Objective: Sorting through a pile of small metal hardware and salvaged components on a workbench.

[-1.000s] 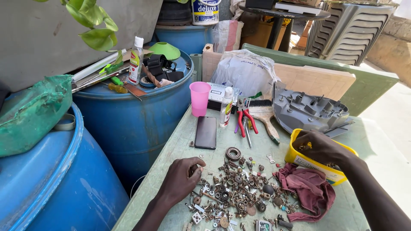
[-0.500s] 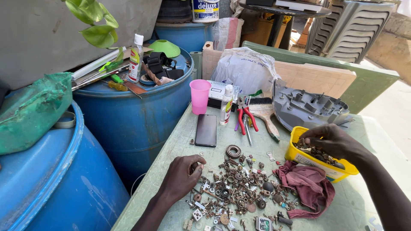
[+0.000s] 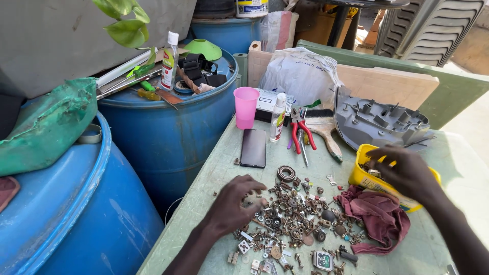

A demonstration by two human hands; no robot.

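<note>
Right hand (image 3: 407, 170) moved over yellow tub (image 3: 362, 175), hiding contents

Hands (image 3: 232, 206) among scattered metal parts (image 3: 293, 216)

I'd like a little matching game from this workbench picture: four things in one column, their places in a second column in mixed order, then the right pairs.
Things:
1. Pink plastic cup
2. Black flat phone
3. Left hand
4. Right hand

Places:
A. Over the yellow plastic tub
B. On the heap of small rusty metal parts
C. Lying flat just in front of the cup
D. Upright near the table's back-left edge, beside the blue barrel

Pairs: 1-D, 2-C, 3-B, 4-A
</note>
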